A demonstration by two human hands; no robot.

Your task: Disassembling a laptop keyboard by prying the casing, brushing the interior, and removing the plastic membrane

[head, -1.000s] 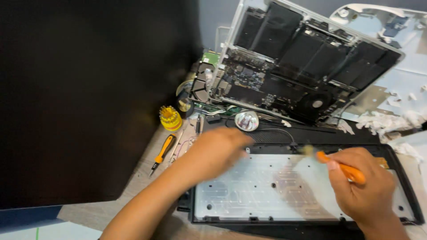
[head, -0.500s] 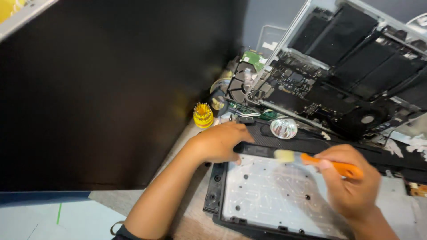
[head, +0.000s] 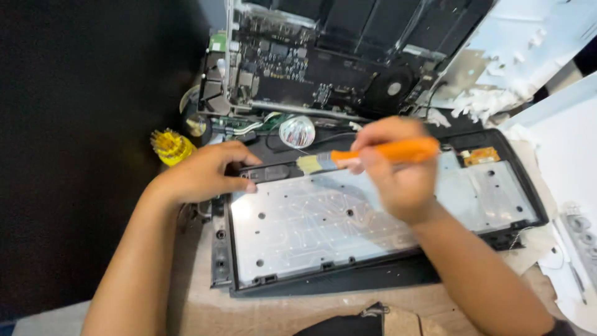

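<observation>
One orange-handled brush with pale bristles (head: 367,155), clasped in the closed right hand (head: 398,177), long axis lying almost level — bristles pointing left, handle right. Hovering over the upper left part of one silvery keyboard backing sheet in a black frame (head: 311,224). Left hand (head: 202,174) loosely curled, fingertips pressed on the frame's top left corner (holding nothing). One opened laptop chassis (head: 323,62) behind; one yellow screwdriver-bit holder (head: 169,146) — just left.
</observation>
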